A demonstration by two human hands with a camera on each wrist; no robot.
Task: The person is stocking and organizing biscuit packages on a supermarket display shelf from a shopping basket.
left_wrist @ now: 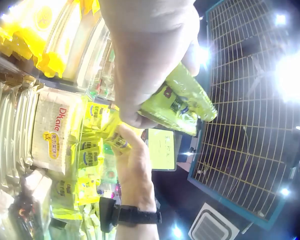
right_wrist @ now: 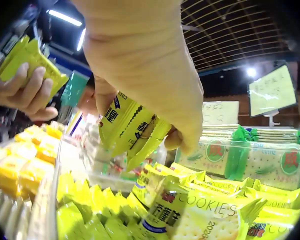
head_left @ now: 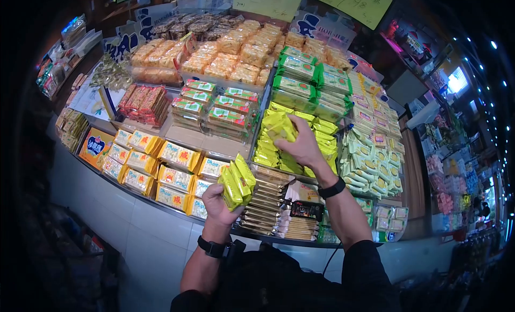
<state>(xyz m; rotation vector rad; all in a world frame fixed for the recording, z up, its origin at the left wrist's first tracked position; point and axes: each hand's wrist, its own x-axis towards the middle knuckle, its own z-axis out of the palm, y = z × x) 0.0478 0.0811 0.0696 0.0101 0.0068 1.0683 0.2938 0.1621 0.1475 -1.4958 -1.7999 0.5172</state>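
My left hand [head_left: 216,206] grips a small stack of yellow-green cookie packets [head_left: 236,184], held upright over the front edge of the display. Its fingers wrap the stack from below in the right wrist view. My right hand [head_left: 303,146] pinches more yellow cookie packets [right_wrist: 130,127] between thumb and fingers, above a clear-walled bin. Rows of matching cookie packets [right_wrist: 190,215] lie in that bin, printed "COOKIES". The right palm and wrist fill the top of the right wrist view and hide part of the held packets.
Orange-and-white cracker packs [head_left: 177,156] lie left of the bin; thin wrapped bars [head_left: 263,199] are at its front. Green-edged cracker packs [head_left: 295,79] stand behind, pale green packets [head_left: 370,162] to the right. A yellow price sign [head_left: 357,6] rises at the back.
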